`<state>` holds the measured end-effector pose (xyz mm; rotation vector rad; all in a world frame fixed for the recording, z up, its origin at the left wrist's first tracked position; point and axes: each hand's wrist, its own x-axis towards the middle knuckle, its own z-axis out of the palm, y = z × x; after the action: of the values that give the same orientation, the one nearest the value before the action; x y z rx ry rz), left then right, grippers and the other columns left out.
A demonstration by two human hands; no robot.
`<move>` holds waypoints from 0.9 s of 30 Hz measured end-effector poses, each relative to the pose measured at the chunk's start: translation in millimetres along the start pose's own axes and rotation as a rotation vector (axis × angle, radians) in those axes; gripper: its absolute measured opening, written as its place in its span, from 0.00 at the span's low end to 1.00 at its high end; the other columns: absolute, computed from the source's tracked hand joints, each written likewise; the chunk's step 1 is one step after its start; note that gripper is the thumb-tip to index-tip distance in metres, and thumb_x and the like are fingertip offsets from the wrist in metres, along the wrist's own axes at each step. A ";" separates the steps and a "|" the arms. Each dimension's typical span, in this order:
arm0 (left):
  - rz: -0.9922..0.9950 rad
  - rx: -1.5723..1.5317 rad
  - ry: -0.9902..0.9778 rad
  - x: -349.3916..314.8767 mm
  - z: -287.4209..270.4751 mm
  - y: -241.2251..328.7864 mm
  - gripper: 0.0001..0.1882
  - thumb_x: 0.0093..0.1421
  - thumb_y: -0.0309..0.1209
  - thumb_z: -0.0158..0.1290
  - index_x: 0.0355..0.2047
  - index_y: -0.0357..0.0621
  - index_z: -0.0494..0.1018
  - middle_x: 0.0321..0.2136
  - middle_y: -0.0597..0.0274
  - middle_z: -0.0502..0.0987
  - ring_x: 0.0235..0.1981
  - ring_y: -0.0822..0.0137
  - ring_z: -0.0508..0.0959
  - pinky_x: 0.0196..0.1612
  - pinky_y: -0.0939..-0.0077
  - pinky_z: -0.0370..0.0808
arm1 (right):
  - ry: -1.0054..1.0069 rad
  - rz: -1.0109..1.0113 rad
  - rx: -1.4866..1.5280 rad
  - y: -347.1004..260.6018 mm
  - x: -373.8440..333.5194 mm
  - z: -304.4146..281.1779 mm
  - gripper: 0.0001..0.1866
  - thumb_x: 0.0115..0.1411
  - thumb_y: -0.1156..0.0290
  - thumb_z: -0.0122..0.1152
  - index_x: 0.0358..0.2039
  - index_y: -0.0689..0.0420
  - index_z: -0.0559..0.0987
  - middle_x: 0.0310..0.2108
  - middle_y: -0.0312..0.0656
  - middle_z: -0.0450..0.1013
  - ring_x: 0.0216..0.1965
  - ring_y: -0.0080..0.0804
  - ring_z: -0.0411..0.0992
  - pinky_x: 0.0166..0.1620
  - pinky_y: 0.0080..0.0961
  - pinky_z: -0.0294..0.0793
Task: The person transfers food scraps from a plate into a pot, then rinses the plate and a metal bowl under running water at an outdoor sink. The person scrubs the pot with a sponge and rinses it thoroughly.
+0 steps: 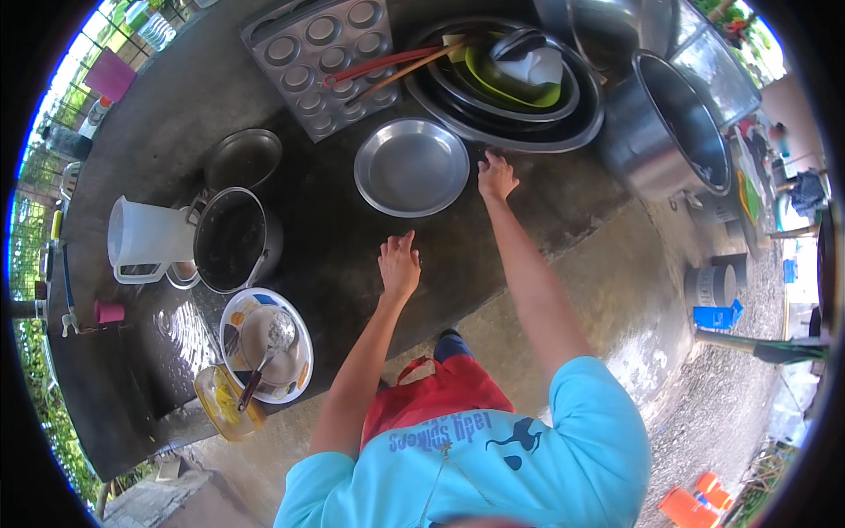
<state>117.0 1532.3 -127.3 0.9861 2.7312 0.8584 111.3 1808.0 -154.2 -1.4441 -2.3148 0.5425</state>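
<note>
A round, shallow metal pan (411,167) sits on the dark countertop in front of me. My left hand (400,267) is just short of its near rim, fingers apart and nothing in them. Beyond the pan's right side, my right hand (499,178) reaches forward with loosely bent fingers and holds nothing that I can see. It is close to the near rim of a large metal basin (563,141), which holds smaller basins and a green bowl (484,79). Neither hand appears to touch the pan.
A muffin tin (304,79) lies behind the pan, with a red-handled utensil (378,65) across it. Leftward are a dark pot (231,255), a white pitcher (145,231) and a patterned basin (304,352) with a ladle (264,365). A tall metal pot (642,132) stands right.
</note>
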 end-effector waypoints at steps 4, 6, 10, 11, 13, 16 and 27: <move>-0.092 0.009 -0.100 1.8 -3.9 5.3 0.19 0.51 0.26 0.51 0.46 0.49 0.69 0.40 0.58 0.69 0.43 0.55 0.68 0.42 0.59 0.67 | 0.176 0.100 -0.053 -13.6 6.1 15.6 0.12 0.49 0.59 0.59 0.37 0.41 0.79 0.41 0.28 0.73 0.42 0.32 0.65 0.43 0.37 0.55; -0.090 -0.041 -0.050 1.0 -7.9 2.4 0.19 0.51 0.25 0.52 0.45 0.49 0.69 0.40 0.58 0.69 0.43 0.55 0.69 0.42 0.59 0.67 | 0.220 0.145 -0.035 -20.5 9.6 16.7 0.10 0.48 0.60 0.60 0.33 0.41 0.80 0.39 0.27 0.73 0.40 0.31 0.65 0.42 0.36 0.55; -0.181 -0.141 -0.056 -6.7 -15.8 -9.5 0.19 0.49 0.24 0.53 0.44 0.48 0.69 0.40 0.56 0.69 0.43 0.54 0.69 0.42 0.59 0.67 | 0.306 0.202 -0.021 -30.2 10.8 17.4 0.06 0.45 0.62 0.61 0.26 0.41 0.81 0.34 0.25 0.75 0.36 0.31 0.63 0.41 0.35 0.54; -0.186 -0.156 -0.051 -9.8 -17.2 -11.7 0.19 0.49 0.24 0.53 0.43 0.48 0.69 0.40 0.56 0.69 0.43 0.54 0.69 0.42 0.59 0.67 | 0.308 0.209 -0.026 -31.6 10.6 18.2 0.05 0.45 0.62 0.61 0.25 0.41 0.81 0.32 0.25 0.75 0.36 0.31 0.63 0.40 0.34 0.54; -0.193 -0.154 -0.053 -15.4 -19.8 -14.3 0.19 0.48 0.24 0.53 0.43 0.48 0.69 0.40 0.55 0.68 0.42 0.54 0.69 0.41 0.59 0.67 | 0.294 0.212 -0.046 -33.0 11.2 19.5 0.04 0.44 0.63 0.62 0.24 0.41 0.81 0.33 0.24 0.75 0.36 0.31 0.63 0.40 0.35 0.55; -0.179 -0.179 -0.032 -22.1 -23.4 -13.8 0.19 0.48 0.24 0.53 0.43 0.47 0.69 0.39 0.55 0.69 0.41 0.54 0.70 0.41 0.60 0.67 | 0.231 0.192 -0.015 -27.8 11.2 15.2 0.05 0.44 0.64 0.63 0.25 0.41 0.82 0.35 0.23 0.75 0.35 0.31 0.66 0.39 0.35 0.57; -0.243 -0.328 -0.006 -33.5 -37.6 -8.3 0.18 0.49 0.24 0.53 0.43 0.43 0.70 0.36 0.54 0.72 0.35 0.58 0.74 0.38 0.67 0.72 | -0.700 0.238 1.018 32.3 -121.7 -70.7 0.08 0.53 0.74 0.61 0.33 0.62 0.78 0.28 0.37 0.74 0.28 0.23 0.73 0.31 0.18 0.73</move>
<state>127.8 1488.6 -103.3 0.5805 2.5200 1.1978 221.1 1720.2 -121.1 -1.0543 -1.6936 2.1659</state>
